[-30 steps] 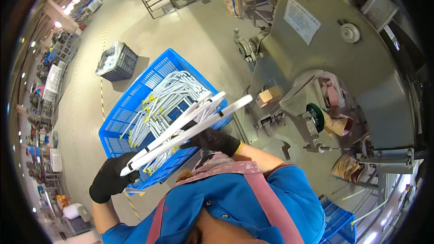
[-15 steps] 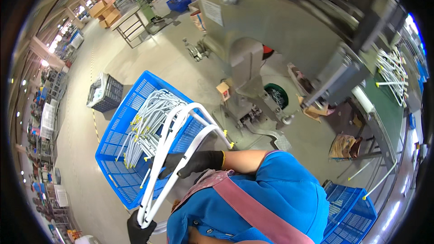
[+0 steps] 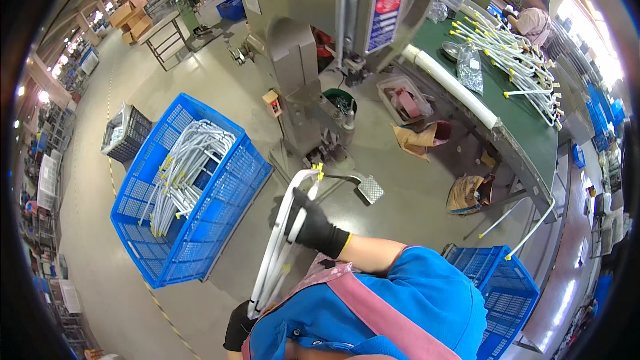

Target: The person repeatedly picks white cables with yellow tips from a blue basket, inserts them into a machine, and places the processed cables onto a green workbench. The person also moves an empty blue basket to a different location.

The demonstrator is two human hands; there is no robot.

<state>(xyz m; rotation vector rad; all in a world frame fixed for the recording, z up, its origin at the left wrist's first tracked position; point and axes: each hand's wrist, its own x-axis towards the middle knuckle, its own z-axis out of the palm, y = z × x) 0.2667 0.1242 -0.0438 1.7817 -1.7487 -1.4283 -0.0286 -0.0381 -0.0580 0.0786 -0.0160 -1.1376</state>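
A small bundle of white bent tubes (image 3: 277,247) with yellow end caps is in both my hands, in front of my body. My right hand (image 3: 319,227), in a black glove, is closed round the tubes near their capped far end. My left hand (image 3: 239,327), also black-gloved, is at the near bent end, its fingers partly hidden behind the tubes. The capped ends point away from me, close to a foot pedal (image 3: 370,189). To the left, a blue plastic crate (image 3: 223,217) holds a heap of similar white tubes (image 3: 190,173).
A large grey-green press machine (image 3: 293,67) stands ahead. On the right, a green worktable (image 3: 533,153) carries more white tubes (image 3: 513,60); a person (image 3: 535,17) is beyond it. A blue crate (image 3: 500,307) lies right of me. Torn bags (image 3: 470,193) and a dark bin (image 3: 127,135) are on the floor.
The tubes have moved away from over the blue crate, and now lie beside it with capped ends turned toward the machine. Both hands still hold them. My view has turned right.
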